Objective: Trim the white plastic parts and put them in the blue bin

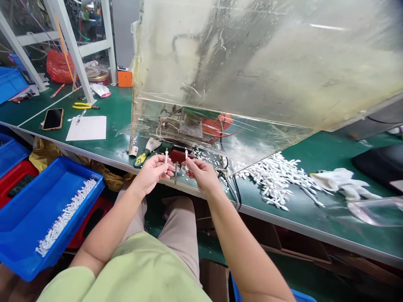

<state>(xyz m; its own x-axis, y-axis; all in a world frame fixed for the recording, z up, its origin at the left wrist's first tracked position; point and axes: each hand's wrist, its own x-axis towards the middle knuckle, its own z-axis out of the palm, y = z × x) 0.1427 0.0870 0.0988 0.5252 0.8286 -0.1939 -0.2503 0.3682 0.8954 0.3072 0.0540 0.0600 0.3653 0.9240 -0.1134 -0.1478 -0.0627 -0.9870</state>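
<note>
Between thumb and fingers, my left hand [155, 171] pinches a slim white plastic piece [166, 157] with a small red tip, held upright. A similar white plastic stick [186, 154] stands upright in the closed fingers of my right hand [201, 170]. Both hands are side by side over the bench's front edge, a short gap apart. A thin metal rod [176, 174] shows between them, in front of a dark red block [178, 156]. To the right, a heap of loose white plastic pieces [277, 178] lies on the green bench.
A large clear plastic shield [220, 63] overhangs the bench. Left of my hands lie a scraper [146, 153], paper [87, 128], a phone [53, 119] and pliers [85, 105]. A blue tray [28, 209] at lower left contains a row of white pieces. White gloves [343, 182] lie at right.
</note>
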